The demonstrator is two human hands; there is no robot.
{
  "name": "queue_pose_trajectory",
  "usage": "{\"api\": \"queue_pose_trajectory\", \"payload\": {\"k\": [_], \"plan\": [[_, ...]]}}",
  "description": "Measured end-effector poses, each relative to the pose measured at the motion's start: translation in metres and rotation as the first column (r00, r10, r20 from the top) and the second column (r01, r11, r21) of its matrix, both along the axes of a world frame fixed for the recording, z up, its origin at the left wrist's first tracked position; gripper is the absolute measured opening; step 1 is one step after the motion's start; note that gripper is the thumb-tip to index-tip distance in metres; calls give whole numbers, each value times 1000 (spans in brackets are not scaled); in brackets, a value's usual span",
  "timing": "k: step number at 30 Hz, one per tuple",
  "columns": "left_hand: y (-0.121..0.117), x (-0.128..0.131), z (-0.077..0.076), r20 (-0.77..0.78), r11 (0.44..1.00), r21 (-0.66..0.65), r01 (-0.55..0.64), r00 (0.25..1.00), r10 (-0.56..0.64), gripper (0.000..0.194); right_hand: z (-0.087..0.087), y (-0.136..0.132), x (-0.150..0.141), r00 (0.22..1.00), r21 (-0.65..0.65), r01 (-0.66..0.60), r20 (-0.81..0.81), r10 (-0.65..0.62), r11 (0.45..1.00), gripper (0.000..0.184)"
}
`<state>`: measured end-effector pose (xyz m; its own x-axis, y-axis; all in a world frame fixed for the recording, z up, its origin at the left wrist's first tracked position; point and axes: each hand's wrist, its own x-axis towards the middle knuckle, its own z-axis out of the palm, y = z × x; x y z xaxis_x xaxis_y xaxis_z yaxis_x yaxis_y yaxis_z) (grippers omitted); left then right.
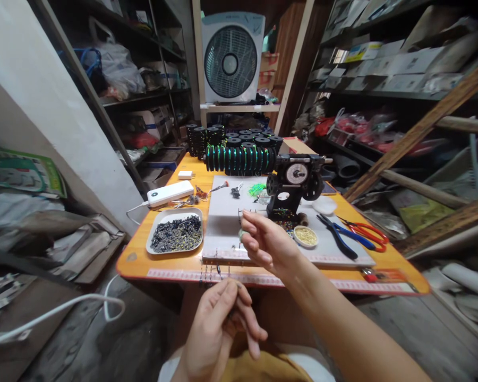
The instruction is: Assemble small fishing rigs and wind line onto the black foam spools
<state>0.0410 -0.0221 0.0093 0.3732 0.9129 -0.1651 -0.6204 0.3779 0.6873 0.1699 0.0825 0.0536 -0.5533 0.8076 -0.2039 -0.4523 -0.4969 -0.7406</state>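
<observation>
Low in front, my left hand (pixel 222 318) has thumb and index finger pressed together in a pinch; what sits between them is too small to name. Its other fingers are loosely bent. My right hand (pixel 269 241) is raised above the near part of the grey board (pixel 223 241), fingers curled inward. Something pale green shows at its fingertips, and whatever they hold is hidden. Between the hands, several thin dark strands with small fittings (pixel 218 269) hang at the table's front edge. A black hand-cranked device (pixel 289 185) with a round dial stands beyond my right hand.
A white tray (pixel 175 249) of small dark parts lies left, near a white power bank (pixel 170 193). Right are a dish (pixel 305 237) of golden bits, blue-black pliers (pixel 338 236) and orange-handled scissors (pixel 366 232). Black spools (pixel 239 158) and a fan (pixel 231 63) stand behind.
</observation>
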Motion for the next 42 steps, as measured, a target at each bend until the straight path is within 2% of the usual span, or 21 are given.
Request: {"api": "queue_pose_trajectory", "payload": {"k": [6,16,19,23,27,31,34,38,40,42], "plan": [[-3,1,-19,172,1000,-12,-5,985,7,31,-4,-1,-1,1000,20,3,10,-3,1000,37],[-7,0,-32,183,1000,0,17,983,-17,29,-7,1,2,1000,23,0,1,0,1000,37],[-10,1,-31,130,1000,-12,8,992,-7,28,-7,2,3,1000,32,3,8,-3,1000,37],[-10,-1,-22,-40,999,-29,-40,998,39,28,-6,0,3,1000,50,10,21,-12,999,38],[-1,-2,-20,-177,997,59,-59,982,68,30,-1,-1,3,993,152,19,110,-36,988,36],[9,-4,-23,-223,991,124,-45,972,72,45,5,2,6,980,254,4,192,-55,967,36],[10,-8,-23,-429,984,163,-69,893,134,51,7,5,10,958,345,-51,281,-52,937,35],[12,-14,-15,-768,963,267,-30,597,231,55,10,5,14,859,441,-158,502,-97,883,36],[19,-15,-7,-793,930,363,-57,505,341,48,13,5,15,817,463,-204,567,-111,863,38],[32,-12,1,-737,886,446,-125,510,443,41,15,4,16,803,469,-228,586,-107,853,40]]}}
